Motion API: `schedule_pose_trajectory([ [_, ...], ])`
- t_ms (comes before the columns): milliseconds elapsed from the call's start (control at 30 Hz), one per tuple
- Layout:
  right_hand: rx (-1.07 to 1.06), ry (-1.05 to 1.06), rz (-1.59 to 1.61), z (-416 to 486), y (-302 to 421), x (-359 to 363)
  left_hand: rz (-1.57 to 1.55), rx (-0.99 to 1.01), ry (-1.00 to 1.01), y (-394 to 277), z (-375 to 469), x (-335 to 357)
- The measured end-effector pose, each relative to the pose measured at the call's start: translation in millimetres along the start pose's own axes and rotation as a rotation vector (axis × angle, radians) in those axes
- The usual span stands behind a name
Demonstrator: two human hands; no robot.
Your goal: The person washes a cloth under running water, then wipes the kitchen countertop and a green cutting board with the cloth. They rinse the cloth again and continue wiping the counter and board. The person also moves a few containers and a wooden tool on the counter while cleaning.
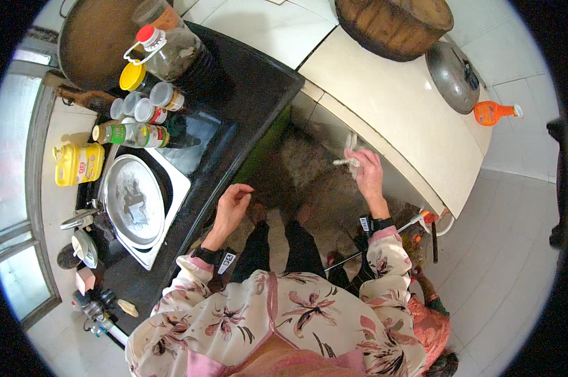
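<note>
My right hand (366, 170) grips a crumpled pale cloth (352, 151), blurred at its upper end, in front of the side of the cream tiled counter (382, 118). My left hand (232, 203) is held near the edge of the black countertop (246, 89), its fingers curled loosely with nothing seen in them. Left of it, a round metal pan (134, 202) with some liquid in it sits over the sink (179, 181). Below and between my hands are the dark floor and my legs.
Bottles, lidded jars (163, 95) and a large plastic jug (175, 54) crowd the black countertop. A wooden tub (397, 28), a metal lid (451, 77) and an orange spray bottle (493, 113) stand at the cream counter. Another person (430, 325) is at the lower right, near a bucket (441, 224).
</note>
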State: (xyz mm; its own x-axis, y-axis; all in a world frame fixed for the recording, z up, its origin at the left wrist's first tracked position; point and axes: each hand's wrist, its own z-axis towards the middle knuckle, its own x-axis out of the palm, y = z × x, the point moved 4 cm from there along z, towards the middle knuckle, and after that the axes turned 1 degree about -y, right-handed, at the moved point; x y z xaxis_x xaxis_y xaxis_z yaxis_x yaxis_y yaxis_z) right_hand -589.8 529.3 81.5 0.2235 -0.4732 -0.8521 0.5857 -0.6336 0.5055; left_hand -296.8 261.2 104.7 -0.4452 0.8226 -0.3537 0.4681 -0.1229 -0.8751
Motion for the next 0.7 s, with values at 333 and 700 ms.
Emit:
schedule_pose_trajectory([
  [333, 0.212, -0.002, 0.644, 91.1, 84.5, -27.4, -0.065, -0.027, 0.279, -6.9, -23.6, -43.4],
  [700, -0.222, 0.051, 0.669, 399.9, 177.5, 54.7, -0.030, -0.215, 0.359, -14.2, 10.0, -63.8],
])
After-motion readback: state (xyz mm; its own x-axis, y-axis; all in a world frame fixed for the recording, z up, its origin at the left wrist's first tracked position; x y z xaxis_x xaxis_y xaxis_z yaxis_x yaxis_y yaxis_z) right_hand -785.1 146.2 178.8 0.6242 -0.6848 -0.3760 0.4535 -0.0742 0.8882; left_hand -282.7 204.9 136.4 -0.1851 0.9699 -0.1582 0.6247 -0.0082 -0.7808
